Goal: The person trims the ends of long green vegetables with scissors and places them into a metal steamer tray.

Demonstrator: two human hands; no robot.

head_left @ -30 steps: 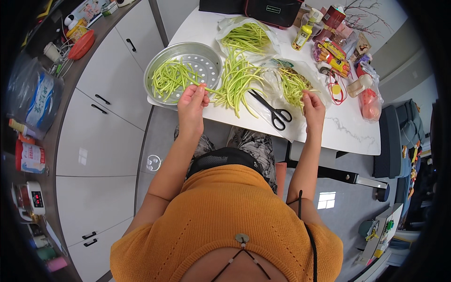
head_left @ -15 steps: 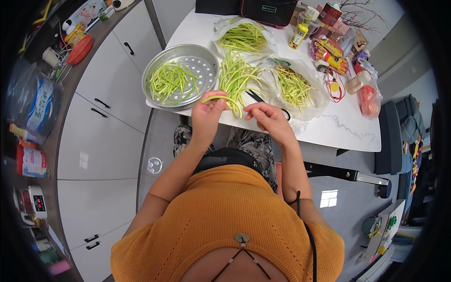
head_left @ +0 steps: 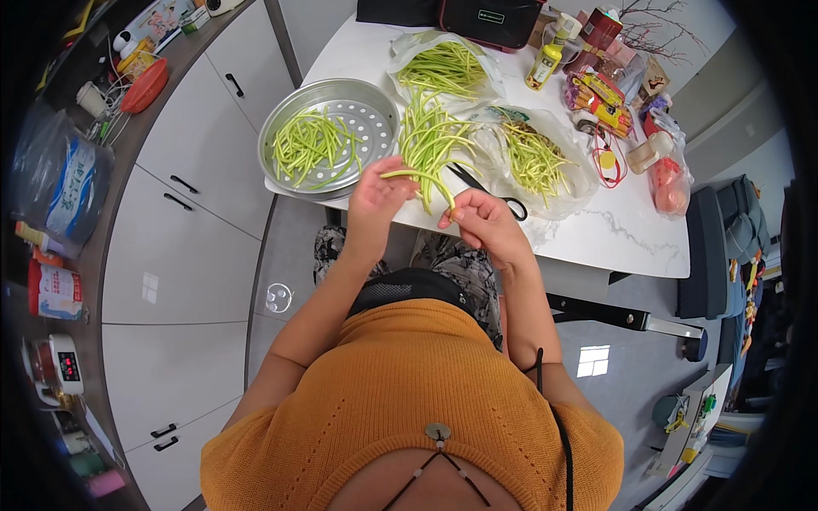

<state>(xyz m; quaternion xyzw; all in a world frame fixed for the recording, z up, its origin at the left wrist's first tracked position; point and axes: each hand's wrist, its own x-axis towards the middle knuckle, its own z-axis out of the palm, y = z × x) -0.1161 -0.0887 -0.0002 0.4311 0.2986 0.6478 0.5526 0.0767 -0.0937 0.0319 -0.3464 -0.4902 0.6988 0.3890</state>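
In the head view, you have one green stem (head_left: 437, 181) bridging your two hands at the table's (head_left: 626, 234) near edge. Your left hand (head_left: 372, 200) is loosely curled, one end of the stem lying between thumb and fingers; your right hand (head_left: 492, 226) pinches the other end at its fingertips.

On your left, the pan (head_left: 368, 123) sits at the table's left edge, near that hand. Ahead, the pile (head_left: 430, 136) reaches almost to your fingers, and the scissors (head_left: 465, 177) lie just beyond your right hand, partly hidden by it. The right bag (head_left: 578, 183) bounds you on that side; past it, bare tabletop runs to the near right corner. Cabinets (head_left: 183, 264) curve along your left, well apart from the table.

The stem is slim, smooth and bowed. You see round holes in the pan's dull metal base, with cut stems heaped to its left. Both the rear bag (head_left: 492, 85) and the right bag are crinkled, whitish plastic holding more stems. The tabletop is glossy white with grey veins; your sweater (head_left: 409, 375) is ribbed, mustard knit.
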